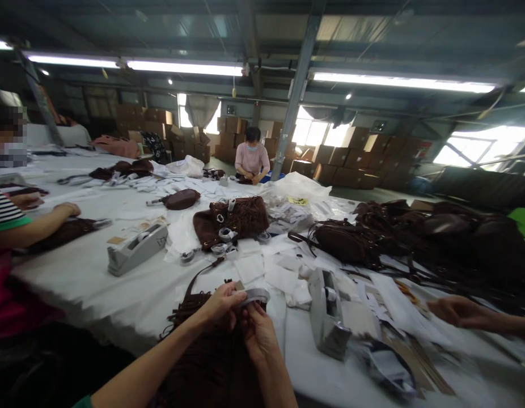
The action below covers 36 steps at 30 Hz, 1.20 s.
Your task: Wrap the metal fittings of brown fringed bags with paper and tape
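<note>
A brown fringed bag (207,362) lies at the table edge right in front of me, partly hidden by my forearms. Above its top, my left hand (223,306) pinches a curved grey band (257,294), which looks like a wrapped strap bent into a loop. My right hand (258,334) is closed just below that loop, with its fingertips against it. A small tan piece (238,285) shows by my left fingers. The bag's thin brown strap (198,277) arches up behind my left hand.
Grey tape dispensers (137,249) stand left and right of me. Ahead lies another brown fringed bag (232,221); more brown bags (441,232) pile up at right. White paper sheets (283,277) litter the table. Co-workers' hands (447,310) reach in at right and left; another person (252,156) works opposite.
</note>
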{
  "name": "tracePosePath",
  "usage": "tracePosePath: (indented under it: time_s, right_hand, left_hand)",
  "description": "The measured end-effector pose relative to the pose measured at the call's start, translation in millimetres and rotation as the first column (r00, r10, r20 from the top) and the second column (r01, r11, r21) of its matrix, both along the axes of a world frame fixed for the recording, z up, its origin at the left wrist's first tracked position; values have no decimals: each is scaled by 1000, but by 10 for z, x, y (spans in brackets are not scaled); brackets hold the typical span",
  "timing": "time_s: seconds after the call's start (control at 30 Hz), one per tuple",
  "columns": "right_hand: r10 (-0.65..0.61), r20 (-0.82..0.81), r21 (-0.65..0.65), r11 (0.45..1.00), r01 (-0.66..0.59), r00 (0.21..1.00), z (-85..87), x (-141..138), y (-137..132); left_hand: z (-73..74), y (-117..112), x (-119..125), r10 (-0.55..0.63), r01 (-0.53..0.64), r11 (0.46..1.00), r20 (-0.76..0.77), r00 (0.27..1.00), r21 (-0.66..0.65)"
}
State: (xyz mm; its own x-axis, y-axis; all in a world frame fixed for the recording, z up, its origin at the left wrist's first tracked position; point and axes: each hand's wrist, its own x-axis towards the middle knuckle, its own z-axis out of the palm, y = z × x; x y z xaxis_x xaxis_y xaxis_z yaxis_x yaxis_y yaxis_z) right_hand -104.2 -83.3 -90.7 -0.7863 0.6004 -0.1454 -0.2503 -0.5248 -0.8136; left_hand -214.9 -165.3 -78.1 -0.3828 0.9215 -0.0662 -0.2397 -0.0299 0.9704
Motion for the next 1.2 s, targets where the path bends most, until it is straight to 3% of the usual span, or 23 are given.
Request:
tracePosePath:
  time_s: [0.13, 0.33, 0.47, 0.6, 0.7, 0.8, 0.87, 0.97, 1.1, 1.17, 1.2]
  right_hand:
    - [-39, 72, -127, 991, 48, 997, 16, 1, -27]
    - [-169, 111, -36, 984, 174, 979, 129, -13, -92]
    - [-206, 96, 173, 967, 187, 974, 148, 46, -85]
    - [-146, 80, 428, 898, 98, 986, 93, 124, -56]
    - [-181, 85, 639, 765, 85, 980, 65, 180, -22]
    - [-280, 33, 853, 509, 119, 959, 80, 219, 30]
    - [-304, -25, 929, 346, 135, 952, 105, 223, 72]
    - [-323, -79, 977, 164, 138, 943, 147, 200, 130]
    - [-269, -117, 992, 17, 126, 956, 206, 152, 186]
    - [-214, -95, 995, 14, 100, 972, 227, 135, 199]
    - [-195, -74, 996, 39, 83, 978, 234, 129, 202]
  left_hand:
    - [88, -34, -36, -83, 86, 996, 97, 992, -33]
    - [184, -70, -62, 71, -58, 994, 139, 988, -94]
    - [215, -67, -77, 92, -61, 986, 207, 974, -155]
    - [212, -65, -113, 86, -49, 986, 240, 967, -158]
    - [214, -73, -154, 46, -5, 985, 233, 971, -175]
    - [259, -82, -190, -40, 79, 972, 178, 983, -219]
    - [325, -86, -207, -87, 108, 969, 102, 991, -223]
    - [450, -84, -224, -158, 139, 962, -65, 985, -237]
    - [540, -68, -253, -206, 133, 942, -221, 953, -307]
    - [527, -64, -269, -211, 130, 939, -234, 949, -318]
    - [512, -66, -275, -217, 134, 938, -240, 946, -321]
